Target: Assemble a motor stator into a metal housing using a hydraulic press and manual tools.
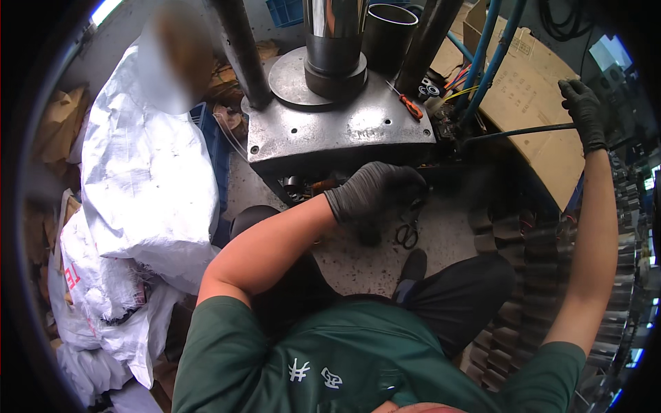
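My right hand (584, 113), in a dark grey glove, is raised at the far right, closed on the end of a long black lever (520, 131) that runs out from the right of the press. My left hand (379, 191), gloved as well, is just in front of the press's steel table (337, 131). Its back faces up, and its fingers are dark and blurred, so I cannot tell whether they hold anything. Above the table stands the press ram (335, 51), its dark collar over a round steel plate (286, 81). On the table's right side lies an orange-handled screwdriver (411, 107).
Black scissors (406, 235) are below my left hand. White woven sacks (148, 158) are piled at left beside a blue crate (219, 155). Rows of metal sleeves (527, 268) stand at right, near a cardboard sheet (533, 103) and blue hoses (492, 58). A dark cylinder (389, 34) stands behind.
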